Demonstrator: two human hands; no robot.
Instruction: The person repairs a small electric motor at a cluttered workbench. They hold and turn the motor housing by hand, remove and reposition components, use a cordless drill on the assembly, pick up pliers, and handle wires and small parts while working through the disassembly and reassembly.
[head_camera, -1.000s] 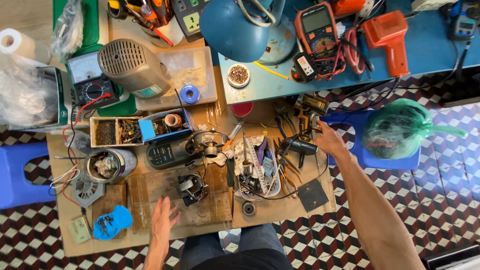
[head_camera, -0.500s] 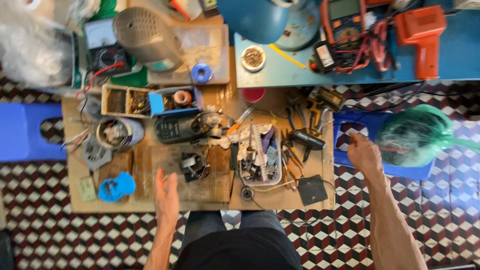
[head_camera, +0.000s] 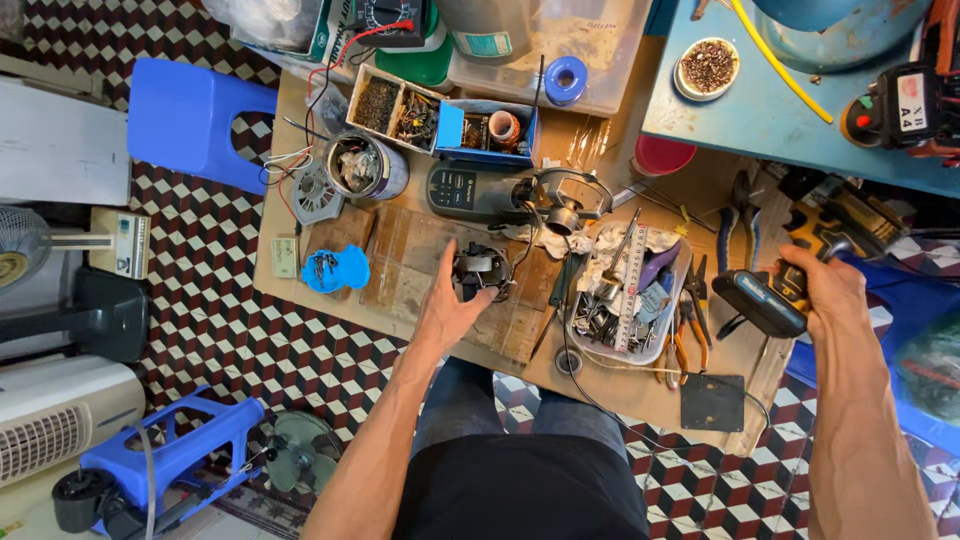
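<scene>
My left hand (head_camera: 452, 305) reaches onto the low wooden table (head_camera: 420, 255) and grips a small dark electric motor (head_camera: 482, 272) near the table's middle. My right hand (head_camera: 828, 288) is at the table's right end, closed around the handle of a black and yellow cordless drill (head_camera: 772, 300) held just above the edge. A grey fan housing with a round motor part (head_camera: 520, 195) lies just behind the small motor.
A clear tray of tools and a ruler (head_camera: 630, 300), pliers (head_camera: 690, 310), a black square plate (head_camera: 712, 402), a blue lid with screws (head_camera: 335, 270), a metal can (head_camera: 365, 165), parts boxes (head_camera: 440, 120), a blue stool (head_camera: 200, 110), a blue bench (head_camera: 790, 110).
The view swung left and nearer. My left hand moved forward from the table's front edge onto the small motor. My right hand took up the cordless drill.
</scene>
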